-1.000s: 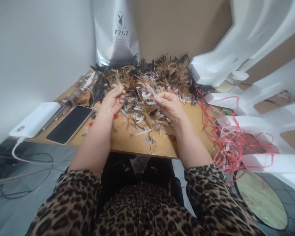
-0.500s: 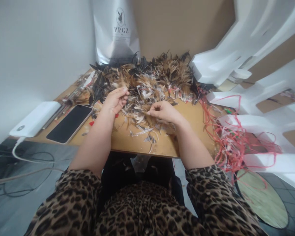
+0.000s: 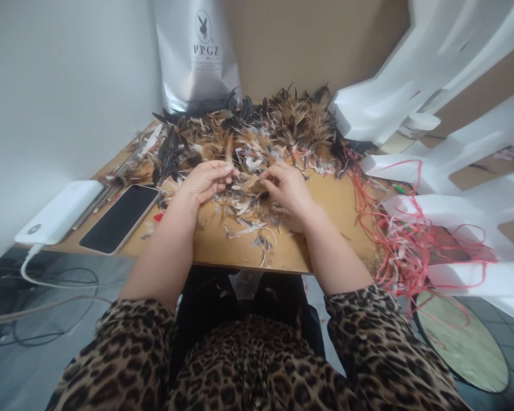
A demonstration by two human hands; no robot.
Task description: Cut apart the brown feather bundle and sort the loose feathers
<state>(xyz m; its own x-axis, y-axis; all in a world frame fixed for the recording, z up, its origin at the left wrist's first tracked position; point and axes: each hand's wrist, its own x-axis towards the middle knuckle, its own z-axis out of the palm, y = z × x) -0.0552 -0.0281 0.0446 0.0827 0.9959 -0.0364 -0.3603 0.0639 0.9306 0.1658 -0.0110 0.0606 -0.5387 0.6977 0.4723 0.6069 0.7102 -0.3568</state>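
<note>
A big pile of brown, black and white feathers (image 3: 257,128) covers the back of a small wooden table (image 3: 325,234). My left hand (image 3: 203,181) and my right hand (image 3: 288,187) meet at the pile's front edge. Both pinch the same small bunch of tan feathers (image 3: 247,181) between their fingertips, the fingers curled and close together. Loose feathers and white scraps (image 3: 248,228) lie scattered on the wood below my hands.
A black phone (image 3: 119,217) and a white power bank (image 3: 55,211) with a cable lie at the table's left. A silver bag marked PPGZ (image 3: 199,54) stands behind the pile. Tangled red strings (image 3: 394,228) and white foam pieces (image 3: 411,97) crowd the right.
My right hand dipped to the loose feathers, then came up and left. My left hand shifted right to meet it. Both now pinch one bunch of feathers.
</note>
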